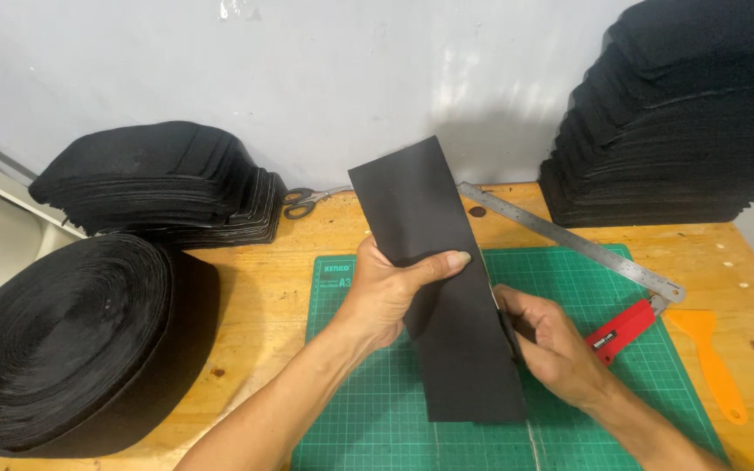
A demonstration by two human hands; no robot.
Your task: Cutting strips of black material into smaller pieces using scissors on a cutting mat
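Black rectangular foam strip (447, 288) over green cutting mat (351, 410), left hand (390, 296) pinching its left edge, right hand (547, 344) gripping its right edge, steel ruler (569, 240) far right.

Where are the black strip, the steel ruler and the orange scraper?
Black strip (434, 262): head view, middle of its face.
Steel ruler (560, 235): head view, middle of its blade.
Orange scraper (716, 366): head view, on its handle.

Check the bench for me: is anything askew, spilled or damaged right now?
Nothing spilled or damaged. Only the steel ruler lies slantwise, half off the green cutting mat. Both hands, left hand and right hand, hold the black strip.
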